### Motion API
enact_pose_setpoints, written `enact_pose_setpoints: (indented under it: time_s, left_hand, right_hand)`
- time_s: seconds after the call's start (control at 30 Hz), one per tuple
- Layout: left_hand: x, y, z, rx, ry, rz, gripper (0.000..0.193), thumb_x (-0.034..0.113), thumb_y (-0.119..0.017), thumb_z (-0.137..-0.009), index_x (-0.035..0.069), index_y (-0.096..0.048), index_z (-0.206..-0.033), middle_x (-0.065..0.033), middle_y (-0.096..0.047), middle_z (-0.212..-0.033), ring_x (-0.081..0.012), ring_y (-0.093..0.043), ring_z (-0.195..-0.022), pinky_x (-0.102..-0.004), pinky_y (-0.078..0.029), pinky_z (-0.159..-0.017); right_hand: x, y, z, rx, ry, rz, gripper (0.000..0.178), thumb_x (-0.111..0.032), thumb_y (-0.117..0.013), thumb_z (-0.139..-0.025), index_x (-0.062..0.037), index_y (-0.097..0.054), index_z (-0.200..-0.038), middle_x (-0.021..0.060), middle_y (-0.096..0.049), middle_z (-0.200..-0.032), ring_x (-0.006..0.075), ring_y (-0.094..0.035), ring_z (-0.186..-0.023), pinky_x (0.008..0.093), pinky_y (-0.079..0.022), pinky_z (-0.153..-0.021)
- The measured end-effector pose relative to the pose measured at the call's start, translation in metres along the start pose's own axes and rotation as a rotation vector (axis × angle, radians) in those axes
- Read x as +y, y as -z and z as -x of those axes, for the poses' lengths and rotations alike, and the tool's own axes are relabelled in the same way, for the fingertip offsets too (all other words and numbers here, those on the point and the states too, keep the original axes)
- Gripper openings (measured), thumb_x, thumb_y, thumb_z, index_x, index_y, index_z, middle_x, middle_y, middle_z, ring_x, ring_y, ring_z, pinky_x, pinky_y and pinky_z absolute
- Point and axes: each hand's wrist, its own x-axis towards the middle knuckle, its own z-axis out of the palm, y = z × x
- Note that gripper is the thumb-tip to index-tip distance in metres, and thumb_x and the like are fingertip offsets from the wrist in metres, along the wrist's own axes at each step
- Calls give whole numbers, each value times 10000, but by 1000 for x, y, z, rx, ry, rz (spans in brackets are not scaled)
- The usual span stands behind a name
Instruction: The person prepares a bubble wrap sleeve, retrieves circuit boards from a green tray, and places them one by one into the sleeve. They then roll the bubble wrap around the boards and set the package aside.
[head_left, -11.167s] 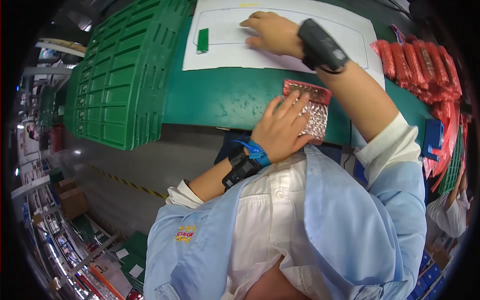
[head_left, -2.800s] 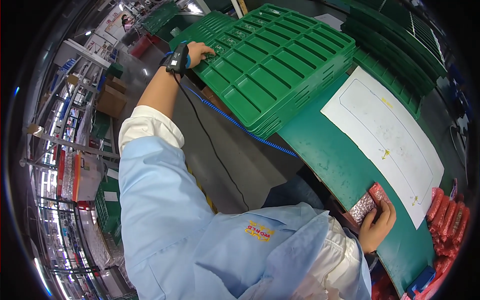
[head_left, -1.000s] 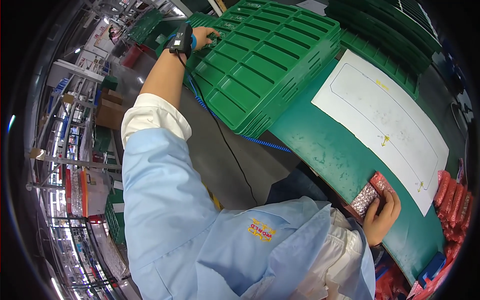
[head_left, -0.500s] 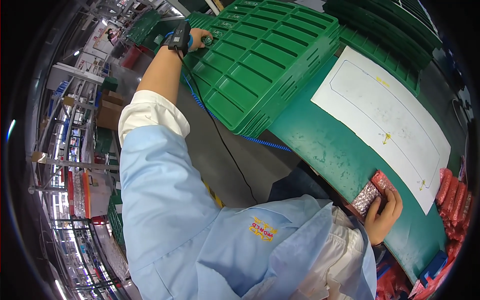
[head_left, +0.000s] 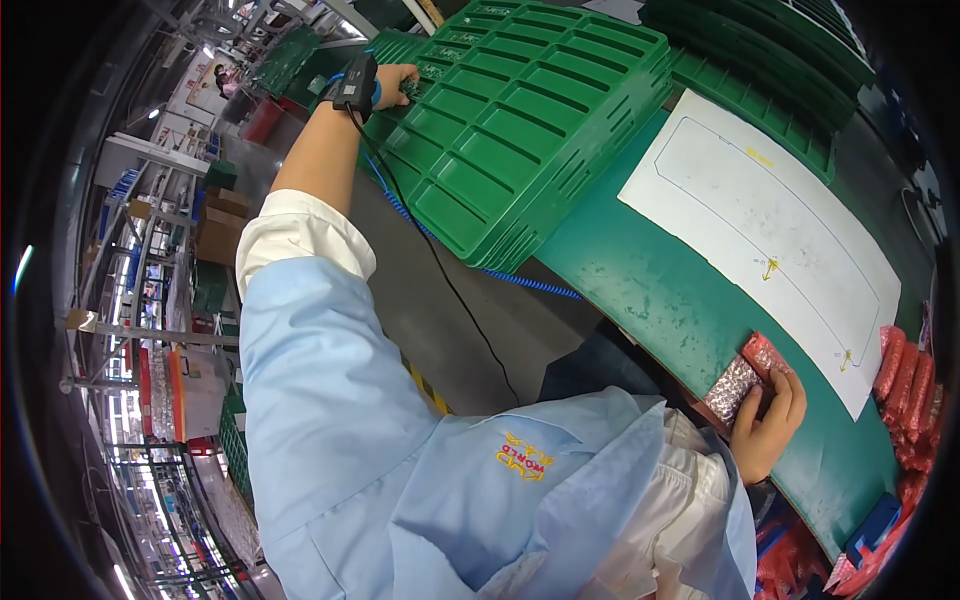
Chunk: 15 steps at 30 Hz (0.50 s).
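Note:
At the far left corner of the stacked green trays (head_left: 515, 130), my left hand (head_left: 394, 84) pinches a small green circuit board (head_left: 411, 90) just over the tray's edge. Similar small boards (head_left: 455, 52) lie in a few compartments along the far left side; many other compartments hold nothing. Beside my body on the right, my right hand (head_left: 768, 425) curls its fingers over a red bubble-wrap bag (head_left: 765, 353). Part of that bag looks clear and silvery, lying at the near edge of the green table, and the thumb side of my hand rests against it.
A white sheet with a drawn outline (head_left: 765, 240) lies on the green table mat (head_left: 625, 265). Red bubble-wrapped rolls (head_left: 905, 390) are piled at the right. More green trays (head_left: 750, 100) stand behind. A black cable (head_left: 465, 305) and blue coiled cord (head_left: 530, 288) hang near my left arm.
My left hand has shifted very slightly left and down at the tray's corner, still pinching the board. My right hand stays on the bubble-wrap bag. The whole view has moved a little.

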Motion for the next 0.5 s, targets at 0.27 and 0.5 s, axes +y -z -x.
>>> enact_pose_setpoints:
  time_s: [0.27, 0.5]
  left_hand:
    - [-16, 8, 4, 101, -44, 189, 330, 133, -748, -807, 128, -602, -1103, -128, -669, -935, -287, -648, -888, -398, -503, -757]
    - [1, 17, 6, 95, -102, 180, 374, 82, -723, -795, 122, -603, -1147, -139, -677, -1016, -300, -651, -936, -409, -512, -794]
  right_hand:
    - [1, 1, -1, -17, 2, 6, 285, -25, -595, -872, 5, -582, -1156, 184, -551, -1206, 352, -521, -1124, 412, -402, -975]
    - [2, -1, -1, 0, 3, 19, 289, -27, -601, -872, 5, -583, -1159, 184, -551, -1208, 351, -522, -1126, 413, -401, -977]
